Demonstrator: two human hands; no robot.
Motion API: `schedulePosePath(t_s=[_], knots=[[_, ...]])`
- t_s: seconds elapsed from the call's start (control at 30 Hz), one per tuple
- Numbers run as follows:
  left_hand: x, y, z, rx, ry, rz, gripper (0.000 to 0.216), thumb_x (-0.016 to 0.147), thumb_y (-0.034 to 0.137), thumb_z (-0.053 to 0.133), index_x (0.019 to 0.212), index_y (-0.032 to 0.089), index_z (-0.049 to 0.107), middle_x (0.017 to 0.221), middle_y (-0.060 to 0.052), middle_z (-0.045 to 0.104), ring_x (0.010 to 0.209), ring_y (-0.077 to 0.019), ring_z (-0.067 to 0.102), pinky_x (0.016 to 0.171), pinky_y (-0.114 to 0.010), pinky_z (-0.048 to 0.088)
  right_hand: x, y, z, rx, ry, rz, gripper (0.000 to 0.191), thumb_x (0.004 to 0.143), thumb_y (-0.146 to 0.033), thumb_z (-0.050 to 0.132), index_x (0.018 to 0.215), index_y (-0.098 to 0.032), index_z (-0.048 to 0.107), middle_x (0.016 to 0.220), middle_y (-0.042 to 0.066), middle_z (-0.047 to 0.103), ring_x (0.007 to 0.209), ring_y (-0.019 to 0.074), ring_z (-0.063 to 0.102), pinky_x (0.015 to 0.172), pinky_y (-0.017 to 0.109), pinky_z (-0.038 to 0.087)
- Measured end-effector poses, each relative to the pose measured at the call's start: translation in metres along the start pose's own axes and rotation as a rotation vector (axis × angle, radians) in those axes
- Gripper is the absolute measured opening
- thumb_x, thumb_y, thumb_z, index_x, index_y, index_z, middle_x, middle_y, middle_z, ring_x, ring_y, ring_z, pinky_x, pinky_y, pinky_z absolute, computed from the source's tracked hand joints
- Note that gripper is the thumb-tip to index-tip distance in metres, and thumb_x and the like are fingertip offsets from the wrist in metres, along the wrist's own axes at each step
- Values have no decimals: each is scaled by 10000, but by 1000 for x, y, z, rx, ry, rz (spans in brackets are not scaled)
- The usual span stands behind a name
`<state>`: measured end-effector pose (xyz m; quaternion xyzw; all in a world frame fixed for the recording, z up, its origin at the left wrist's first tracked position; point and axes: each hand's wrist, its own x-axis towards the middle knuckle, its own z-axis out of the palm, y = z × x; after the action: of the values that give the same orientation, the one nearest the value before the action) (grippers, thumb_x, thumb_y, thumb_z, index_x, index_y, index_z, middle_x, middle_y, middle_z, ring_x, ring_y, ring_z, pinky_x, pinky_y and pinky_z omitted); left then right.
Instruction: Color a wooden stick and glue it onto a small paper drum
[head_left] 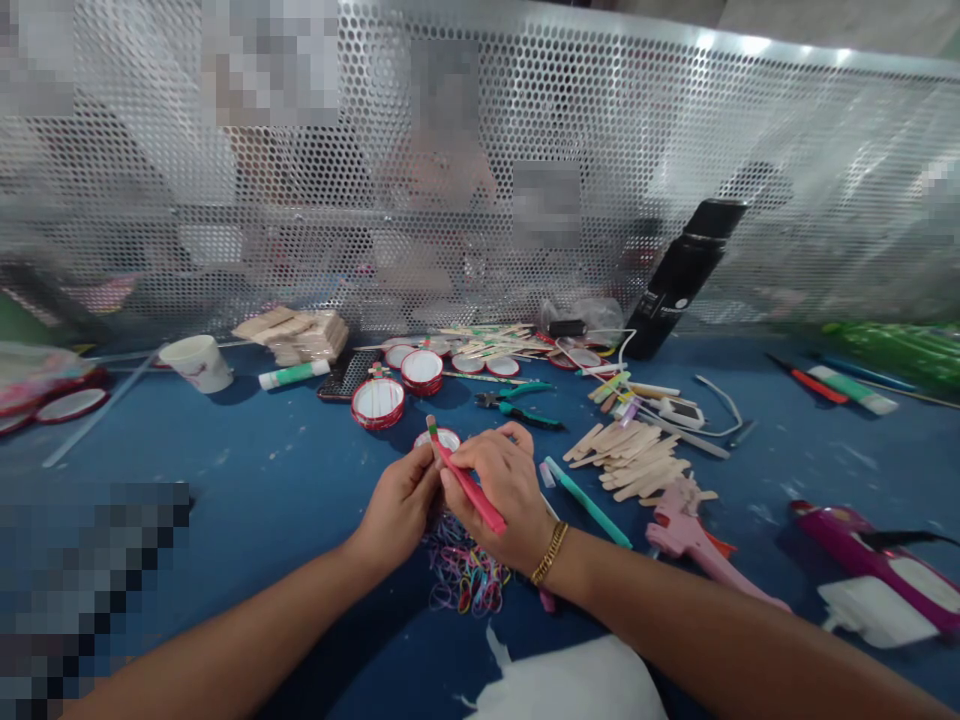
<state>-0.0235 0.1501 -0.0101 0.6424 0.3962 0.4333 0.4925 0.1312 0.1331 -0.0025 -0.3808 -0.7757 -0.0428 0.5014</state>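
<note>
My right hand (501,490) is closed around a pink stick (469,487) that points up and away, its tip near a small red-rimmed round lid (439,437). My left hand (401,505) is closed beside it, its fingertips pressed to the lower part of the same stick. Just under both hands lies a heap of thin coloured rubber bands (465,575). A gold bracelet sits on my right wrist.
On the blue table: more red-rimmed lids (379,402), a pile of plain wooden sticks (637,462), teal-handled pliers (521,402), a pink glue gun (694,540), a teal stick (589,500), a white cup (196,362), a black bottle (682,275). A perforated metal screen stands behind, with people beyond it.
</note>
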Motion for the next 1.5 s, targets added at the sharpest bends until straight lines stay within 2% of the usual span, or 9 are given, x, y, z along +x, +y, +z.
schedulePosePath(t_s=[0.2,0.47,0.7,0.83,1.0,1.1,1.27,1.4,1.5], knots=[[0,-3,1,-36,-1,-26,362,920,525,558,811,183,607,588,51,438,525,-113,342,496,-224,301,0,-1,0,-25,30,21,49,944,-235,566,905,-227,539,831,23,706,784,186,646,851,406,374],[0,-3,-1,8,-10,25,298,928,433,574,969,166,701,729,0,618,678,-160,517,660,-252,446,0,0,-1,6,-30,-8,71,915,-218,605,940,-227,539,854,14,714,814,185,656,866,411,362],[0,-4,-1,14,-18,40,294,938,410,555,970,154,695,763,-13,624,757,-177,549,729,-265,460,2,-2,-1,7,-27,-14,62,925,-226,599,916,-227,538,841,9,720,810,184,658,870,414,364],[0,-2,-1,40,-8,29,292,929,427,561,928,160,680,729,0,597,669,-152,492,625,-240,417,1,-2,-2,-6,-24,-2,59,924,-229,599,913,-230,541,842,11,720,808,185,655,869,412,364],[0,-1,0,-19,-2,-28,357,931,504,557,803,175,602,581,50,444,537,-112,373,500,-218,309,1,-1,-1,-24,13,20,58,943,-234,576,899,-229,539,836,18,711,779,184,645,842,405,368],[0,-1,1,-48,-2,-39,370,916,524,576,786,178,588,567,59,422,508,-100,336,473,-215,278,0,0,-1,-18,25,20,55,939,-223,578,905,-230,535,835,15,709,781,180,644,842,403,370],[-1,-1,1,-82,-3,-31,358,899,519,601,803,175,619,573,49,462,545,-116,397,529,-222,359,1,-2,-1,3,9,-13,72,918,-196,596,937,-224,533,847,7,710,794,174,643,868,413,362],[-1,-2,-1,-39,-3,12,328,926,483,575,883,169,657,710,10,585,624,-133,457,622,-241,417,2,-4,-1,9,-29,-15,40,936,-213,572,917,-221,537,834,11,708,800,177,645,867,413,358],[-1,-2,-2,-5,9,41,334,922,482,571,855,165,653,761,-12,618,695,-157,494,703,-262,442,3,-5,0,11,-29,-25,23,941,-217,563,925,-221,547,840,13,709,798,176,644,860,405,359]])
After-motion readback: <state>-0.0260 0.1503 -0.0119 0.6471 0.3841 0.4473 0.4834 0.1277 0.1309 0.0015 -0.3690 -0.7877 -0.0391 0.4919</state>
